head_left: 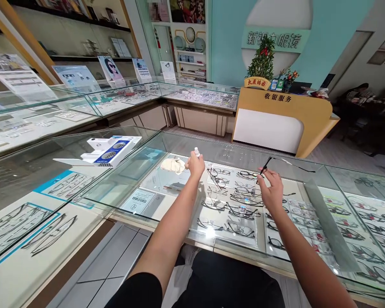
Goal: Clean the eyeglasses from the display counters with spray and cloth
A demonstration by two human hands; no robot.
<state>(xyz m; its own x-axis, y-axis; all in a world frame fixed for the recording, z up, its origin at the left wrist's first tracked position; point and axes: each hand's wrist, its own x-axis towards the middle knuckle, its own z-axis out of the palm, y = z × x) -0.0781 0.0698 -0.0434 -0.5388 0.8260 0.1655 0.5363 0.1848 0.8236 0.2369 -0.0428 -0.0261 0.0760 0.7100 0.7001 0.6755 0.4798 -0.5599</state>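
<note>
While we look down across a glass counter [237, 256], rows of eyeglasses [53, 233] lie under the glass at far left, some on blue-edged trays. Above them, on the glass top, rests a white and blue box [117, 150] with its flaps open. Next comes a pale, crumpled cloth [173, 165], just beside our left hand [196, 166]. That hand is closed around a small bottle [196, 151]; its white top pokes up above our fingers, and most of its body is hidden. Between our forearms, more glasses [242, 210] sit in rows inside the case, and a bright light reflects off the glass near the front edge. Farther right, our right hand [272, 188] grips a dark pair of spectacles [265, 166] between thumb and fingers, raised over the counter. One thin arm of the pair stretches out to the right; we cannot tell how the other one lies. Beyond, across the floor, stands a yellow and white desk [312, 122] with a leafy plant [261, 62] on top, in front of a turquoise wall [226, 42].
</note>
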